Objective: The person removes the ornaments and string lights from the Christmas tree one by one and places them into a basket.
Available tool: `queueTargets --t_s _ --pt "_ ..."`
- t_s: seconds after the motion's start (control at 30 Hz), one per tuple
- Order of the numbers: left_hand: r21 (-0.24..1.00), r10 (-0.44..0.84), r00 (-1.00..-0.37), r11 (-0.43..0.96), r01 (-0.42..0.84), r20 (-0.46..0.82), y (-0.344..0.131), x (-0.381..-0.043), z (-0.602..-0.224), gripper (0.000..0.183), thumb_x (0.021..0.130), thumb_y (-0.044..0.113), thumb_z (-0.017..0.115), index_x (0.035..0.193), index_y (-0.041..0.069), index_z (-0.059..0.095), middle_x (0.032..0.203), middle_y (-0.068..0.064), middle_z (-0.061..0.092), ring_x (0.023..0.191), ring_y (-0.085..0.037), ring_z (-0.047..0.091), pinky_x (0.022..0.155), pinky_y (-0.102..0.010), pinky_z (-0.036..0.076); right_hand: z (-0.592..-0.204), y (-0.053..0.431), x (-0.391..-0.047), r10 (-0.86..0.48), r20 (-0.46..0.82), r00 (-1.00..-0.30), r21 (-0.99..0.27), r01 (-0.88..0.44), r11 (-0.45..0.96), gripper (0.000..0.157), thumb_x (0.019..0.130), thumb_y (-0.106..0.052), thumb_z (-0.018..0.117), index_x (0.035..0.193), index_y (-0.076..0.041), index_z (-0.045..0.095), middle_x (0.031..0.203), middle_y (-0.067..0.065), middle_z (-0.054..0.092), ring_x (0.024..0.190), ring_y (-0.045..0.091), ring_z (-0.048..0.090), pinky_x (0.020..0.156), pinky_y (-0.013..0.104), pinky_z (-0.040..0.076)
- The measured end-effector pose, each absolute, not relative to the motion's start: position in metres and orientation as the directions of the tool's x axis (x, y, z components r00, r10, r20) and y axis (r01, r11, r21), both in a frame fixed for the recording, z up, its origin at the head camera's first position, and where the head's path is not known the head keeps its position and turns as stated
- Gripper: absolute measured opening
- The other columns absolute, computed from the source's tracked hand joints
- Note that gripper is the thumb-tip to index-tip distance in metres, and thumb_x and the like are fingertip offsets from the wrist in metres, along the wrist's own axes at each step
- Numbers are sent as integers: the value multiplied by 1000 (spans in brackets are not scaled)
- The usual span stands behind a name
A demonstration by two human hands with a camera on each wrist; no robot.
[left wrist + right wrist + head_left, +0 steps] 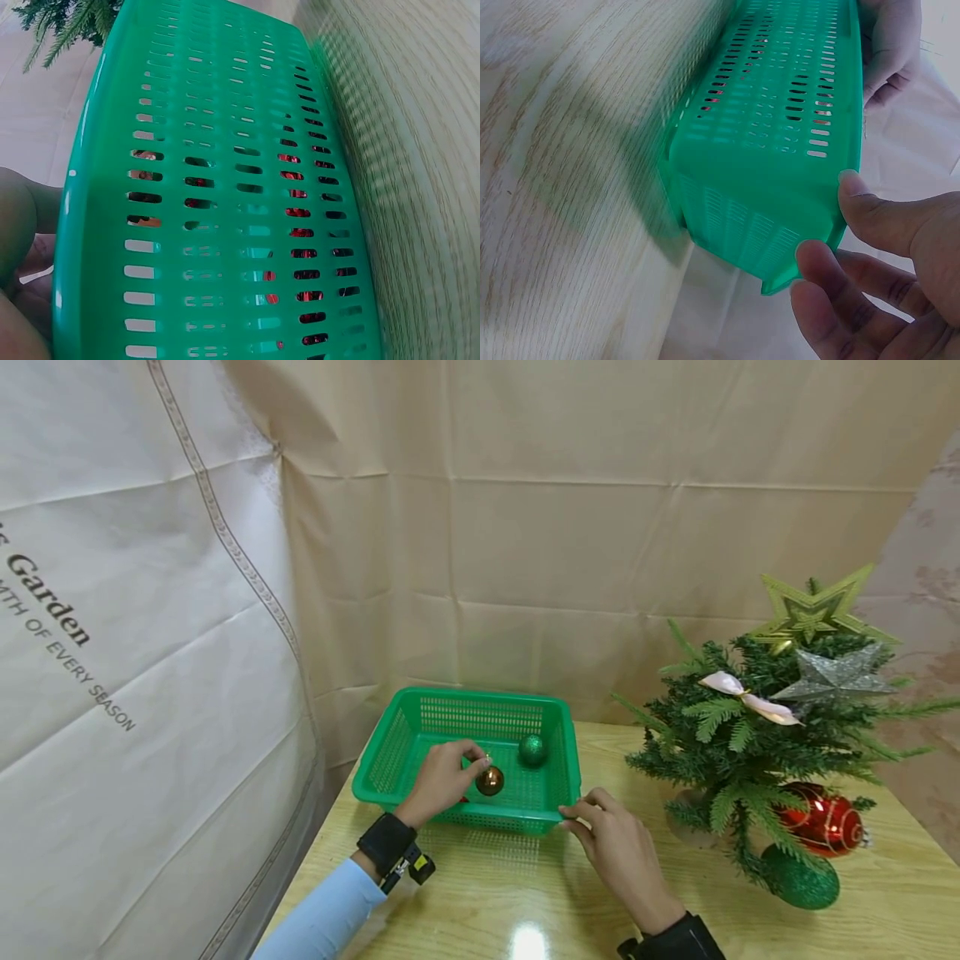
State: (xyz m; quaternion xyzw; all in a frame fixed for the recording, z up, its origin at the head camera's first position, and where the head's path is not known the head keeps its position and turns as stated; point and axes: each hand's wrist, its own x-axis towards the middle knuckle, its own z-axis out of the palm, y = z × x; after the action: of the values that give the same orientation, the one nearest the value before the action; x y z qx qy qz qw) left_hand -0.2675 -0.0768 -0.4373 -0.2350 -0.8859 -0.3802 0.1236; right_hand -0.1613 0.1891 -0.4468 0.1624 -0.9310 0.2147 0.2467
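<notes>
A green plastic basket (pixel 465 693) sits on the wooden table. Over its inside, my left hand (pixel 446 777) reaches across the near rim and pinches the top of a shiny brown bauble (pixel 490 782) between thumb and fingers. A glittery green bauble (pixel 532 750) lies on the basket floor to the right. Bits of red (pixel 304 232) show through the slots of the basket's side; their kind is mostly hidden. My right hand (pixel 615 847) grips the basket's near right corner, its thumb (pixel 859 196) on one side of the rim and its fingers (pixel 821 274) round the other.
Right of the basket stands a small artificial Christmas tree (pixel 735 752). It carries a gold star (pixel 810 614), a silver star (pixel 836 675), a pale bow (pixel 750 697), a red bauble (pixel 821 818) and a green bauble (pixel 801 878). A beige cloth (pixel 555 543) hangs behind the table.
</notes>
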Motion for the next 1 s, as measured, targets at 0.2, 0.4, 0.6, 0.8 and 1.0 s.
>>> queueTargets --t_s 0.2,0.4,0.6,0.8,1.0 --pt "606 334 -855 605 517 396 -79 -267 -438 6 100 19 72 98 16 76 89 5 71 53 -9 45 54 -27 32 -447 189 -162 -188 519 -834 -328 -398 857 16 84 -13 86 98 -19 81 88 -8 56 58 -1 48 50 20 39" --pt "597 346 -860 619 510 375 -81 -265 -437 5 99 19 72 98 16 76 91 5 72 65 -6 56 59 -28 40 -446 189 -161 -190 514 -836 -328 -396 857 16 84 -13 86 98 -18 82 87 -8 56 58 0 48 50 20 39" --pt "584 353 -858 629 513 373 -80 -265 -436 6 100 20 72 97 16 76 91 4 73 67 -6 59 59 -28 45 -447 189 -161 -187 519 -834 -333 -399 855 16 84 -12 86 98 -18 81 87 -8 56 58 0 49 50 20 39" --pt "576 353 -854 631 519 382 -80 -265 -437 6 99 20 72 96 16 76 89 4 73 64 -5 57 57 -28 43 -448 189 -161 -190 524 -830 -331 -404 853 16 83 -12 86 97 -19 82 86 -8 55 57 -1 48 50 20 39" --pt "558 361 -854 648 519 375 -82 -266 -438 7 98 20 73 95 15 77 86 4 72 54 -5 52 51 -25 36 -447 189 -162 -190 515 -836 -337 -401 852 15 84 -13 86 97 -20 82 87 -9 55 57 -2 47 50 20 39"
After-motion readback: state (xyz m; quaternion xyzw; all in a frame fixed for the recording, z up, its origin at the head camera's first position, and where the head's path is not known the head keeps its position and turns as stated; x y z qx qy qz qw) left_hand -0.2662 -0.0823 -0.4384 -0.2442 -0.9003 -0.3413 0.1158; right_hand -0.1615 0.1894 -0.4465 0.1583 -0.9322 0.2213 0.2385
